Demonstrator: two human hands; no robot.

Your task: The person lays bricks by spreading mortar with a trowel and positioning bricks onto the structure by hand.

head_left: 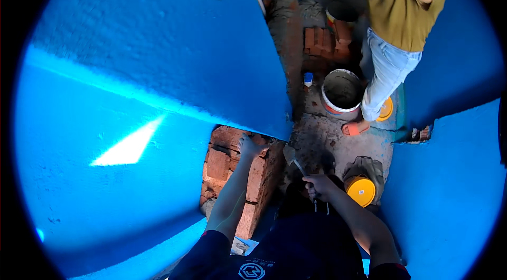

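My left hand [250, 146] reaches onto the far end of a low stack of red bricks [255, 179], just under the lower edge of a blue wall. Its thumb is spread to the right and the fingers are apart; I see nothing gripped in it. In front of my body, my right hand [318, 187] is wrapped round the handle of a trowel [289, 155]. The trowel's blade points away from me and to the left, near the right side of the brick stack, and looks coated with grey mortar.
A person in an olive shirt [401, 19] and light jeans stands at the far right, beside a bucket of grey mortar [342, 91]. Loose bricks [319, 41] lie beyond it. Near my right arm is a yellow-lidded bucket [361, 191]. Blue walls [158, 53] rise on both sides.
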